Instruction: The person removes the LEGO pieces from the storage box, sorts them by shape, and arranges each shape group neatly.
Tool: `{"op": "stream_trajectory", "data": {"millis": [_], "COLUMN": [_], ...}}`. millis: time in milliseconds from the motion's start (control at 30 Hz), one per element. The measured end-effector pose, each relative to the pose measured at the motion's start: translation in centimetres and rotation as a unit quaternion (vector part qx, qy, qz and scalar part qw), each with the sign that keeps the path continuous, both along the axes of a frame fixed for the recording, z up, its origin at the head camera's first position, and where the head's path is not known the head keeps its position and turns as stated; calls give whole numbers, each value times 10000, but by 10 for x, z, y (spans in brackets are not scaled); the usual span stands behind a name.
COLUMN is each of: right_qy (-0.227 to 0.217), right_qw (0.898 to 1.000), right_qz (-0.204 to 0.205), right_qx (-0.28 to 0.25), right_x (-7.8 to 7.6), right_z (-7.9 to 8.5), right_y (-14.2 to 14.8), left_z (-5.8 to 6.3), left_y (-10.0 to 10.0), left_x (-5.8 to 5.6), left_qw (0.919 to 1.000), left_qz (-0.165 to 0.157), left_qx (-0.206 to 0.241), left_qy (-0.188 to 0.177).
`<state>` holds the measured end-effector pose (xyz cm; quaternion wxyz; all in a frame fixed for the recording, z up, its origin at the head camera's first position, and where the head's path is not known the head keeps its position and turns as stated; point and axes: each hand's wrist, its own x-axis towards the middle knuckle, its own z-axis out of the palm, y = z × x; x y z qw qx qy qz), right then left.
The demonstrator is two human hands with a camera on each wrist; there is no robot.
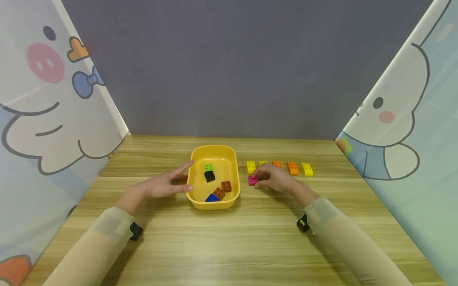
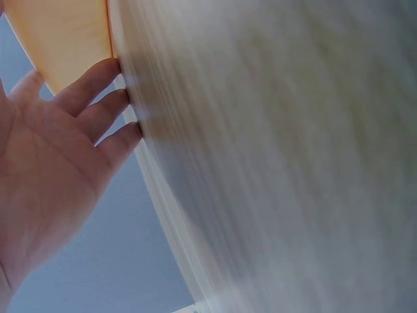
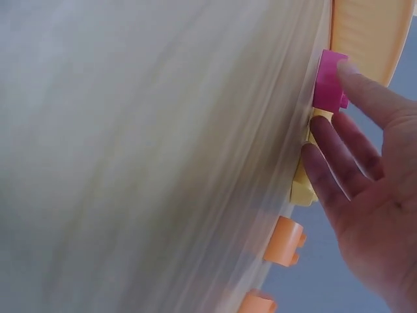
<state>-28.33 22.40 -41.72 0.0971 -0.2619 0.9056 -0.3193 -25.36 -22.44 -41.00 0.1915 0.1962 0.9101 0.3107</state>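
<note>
My right hand [image 1: 278,178] pinches a pink toy brick [image 1: 252,181] between thumb and forefinger, just right of the yellow tray [image 1: 214,205]. In the right wrist view the thumb lies against the pink brick [image 3: 330,81], which stands on the table; the other fingers are spread beside it. My left hand [image 1: 161,186] rests against the tray's left side, thumb and fingers apart and fairly straight. Inside the tray lie a green brick [image 1: 208,167], a black brick [image 1: 209,176], two brown bricks [image 1: 226,186] and a blue brick [image 1: 212,198].
Behind my right hand runs a row of bricks: a yellow one [image 1: 251,167], another yellow partly hidden, two orange [image 1: 292,169] and a yellow one [image 1: 307,169] at the right end. A grey panel [image 1: 232,71] borders the wooden table [image 1: 222,246] at the back.
</note>
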Motion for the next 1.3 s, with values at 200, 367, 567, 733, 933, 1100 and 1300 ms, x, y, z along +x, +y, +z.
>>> {"op": "stream_trajectory", "data": {"millis": [200,367,567,733,933,1100,1300], "right_qy": [482,694,457,-113,-274,0,286], "right_qw": [9988,9965,9896,9836,9819,9772,9696], "right_qz": [-9,204,1144,1708,1860,1972,2020], "right_qx": [-87,-419,-737,-570,208,784,1354], "right_x": [3,6,3,-3,-10,-10,-6], "right_z": [8,24,31,33,27,26,27], "right_y": [-5,-30,-71,-101,-114,-117,-120], "left_z": [0,0,-1,-1,-3,-2,-1], "left_y": [1,0,0,1,2,0,1], "left_x": [-1,-2,-2,-1,-1,-1,-2], "left_qw": [10000,10000,10000,10000,10000,10000,10000], "left_qz": [-6,-3,-2,18,-8,-38,-83], "left_qx": [-25,1,24,0,-20,10,36], "left_qy": [-14,6,-11,-54,-60,15,23]}}
